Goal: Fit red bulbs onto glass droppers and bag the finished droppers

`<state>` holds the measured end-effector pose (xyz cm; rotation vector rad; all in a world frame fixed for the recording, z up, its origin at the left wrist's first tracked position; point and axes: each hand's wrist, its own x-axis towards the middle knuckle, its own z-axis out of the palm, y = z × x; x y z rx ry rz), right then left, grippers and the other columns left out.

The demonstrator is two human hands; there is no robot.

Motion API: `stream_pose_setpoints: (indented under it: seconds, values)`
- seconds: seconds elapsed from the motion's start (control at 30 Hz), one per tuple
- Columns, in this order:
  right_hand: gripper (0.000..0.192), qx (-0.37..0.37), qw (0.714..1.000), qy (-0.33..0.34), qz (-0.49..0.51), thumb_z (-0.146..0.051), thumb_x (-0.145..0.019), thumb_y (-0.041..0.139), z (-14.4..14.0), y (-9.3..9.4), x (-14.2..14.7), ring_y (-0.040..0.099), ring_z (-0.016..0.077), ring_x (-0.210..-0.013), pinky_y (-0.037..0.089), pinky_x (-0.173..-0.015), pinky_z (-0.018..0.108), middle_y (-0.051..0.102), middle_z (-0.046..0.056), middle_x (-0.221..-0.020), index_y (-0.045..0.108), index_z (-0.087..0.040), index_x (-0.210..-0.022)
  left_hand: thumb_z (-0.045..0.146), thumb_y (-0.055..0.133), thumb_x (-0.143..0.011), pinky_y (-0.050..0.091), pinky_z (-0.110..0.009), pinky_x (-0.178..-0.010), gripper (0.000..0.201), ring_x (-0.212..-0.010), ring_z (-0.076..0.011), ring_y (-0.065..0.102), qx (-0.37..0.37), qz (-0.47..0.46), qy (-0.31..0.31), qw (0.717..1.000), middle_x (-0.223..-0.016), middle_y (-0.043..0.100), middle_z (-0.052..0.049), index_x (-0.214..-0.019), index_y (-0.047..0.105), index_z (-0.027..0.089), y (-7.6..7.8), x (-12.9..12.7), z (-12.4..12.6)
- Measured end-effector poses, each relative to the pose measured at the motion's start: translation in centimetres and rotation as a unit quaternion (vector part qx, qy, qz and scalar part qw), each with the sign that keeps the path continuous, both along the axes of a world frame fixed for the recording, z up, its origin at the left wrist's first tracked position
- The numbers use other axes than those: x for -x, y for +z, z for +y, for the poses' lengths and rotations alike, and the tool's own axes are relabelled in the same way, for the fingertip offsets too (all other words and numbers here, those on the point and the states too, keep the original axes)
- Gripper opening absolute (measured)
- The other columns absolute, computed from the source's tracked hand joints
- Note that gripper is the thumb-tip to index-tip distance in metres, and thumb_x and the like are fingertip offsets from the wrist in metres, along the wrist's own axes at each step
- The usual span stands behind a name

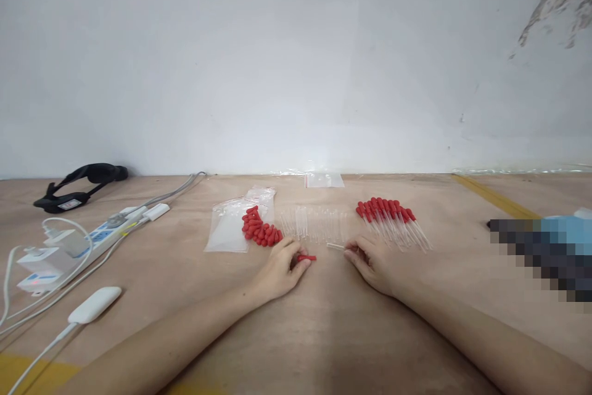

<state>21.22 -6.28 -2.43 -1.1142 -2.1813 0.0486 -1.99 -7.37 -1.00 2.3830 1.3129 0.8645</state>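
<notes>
My left hand (281, 268) rests on the wooden table (324, 321) and pinches a red rubber bulb (307, 257) between thumb and fingers. My right hand (372, 262) lies opposite it, holding a clear glass tube (335, 246) by one end. Just beyond the left hand is a pile of loose red bulbs (259, 230). A row of bare clear tubes (314, 224) lies between the two hands and the wall. Finished droppers with red bulbs (391, 216) are lined up beyond the right hand.
Clear plastic bags (230, 227) lie left of the bulbs, another bag (324, 180) by the wall. A power strip (99, 236) with plugs and white cables, a white adapter (95, 304) and a black strap (78, 185) sit at left. A blurred patch is at the right edge.
</notes>
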Motion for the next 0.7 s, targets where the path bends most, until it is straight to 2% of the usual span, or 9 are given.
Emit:
stream_pose_setpoints:
  seconds: [0.23, 0.5, 0.7]
  values:
    - [0.018, 0.035, 0.999, 0.019, 0.027, -0.028, -0.084, 0.041, -0.6, 0.1, 0.8, 0.049, 0.0111, -0.057, 0.037, -0.062, 0.028, 0.056, 0.0, -0.063, 0.056, -0.02, -0.08, 0.029, 0.043, -0.085, 0.042, -0.023, -0.057, 0.019, -0.063, -0.0125, 0.054, 0.071, -0.155, -0.001, 0.985, -0.07, 0.058, -0.001, -0.095, 0.053, 0.016, -1.5, -1.4, 1.3]
    - [0.016, 0.045, 0.999, 0.011, 0.005, -0.028, -0.083, 0.044, -0.9, 0.6, 1.2, 0.051, 0.0121, -0.06, 0.037, -0.064, 0.028, 0.057, -0.001, -0.063, 0.058, -0.021, -0.082, 0.03, 0.045, -0.084, 0.044, -0.022, -0.06, 0.021, -0.066, -0.013, 0.056, 0.09, -0.166, -0.033, 0.982, -0.072, 0.06, -0.003, -0.094, 0.056, 0.015, -1.7, -1.3, 1.4]
    - [0.018, 0.042, 0.999, 0.026, -0.007, -0.029, -0.083, 0.045, -1.0, 0.6, 1.2, 0.051, 0.0125, -0.061, 0.036, -0.063, 0.027, 0.058, -0.001, -0.061, 0.06, -0.021, -0.078, 0.034, 0.048, -0.082, 0.045, -0.022, -0.056, 0.022, -0.057, -0.0112, 0.054, 0.136, -0.186, -0.054, 0.972, -0.064, 0.057, -0.001, -0.089, 0.055, 0.013, -1.9, -1.4, 1.4]
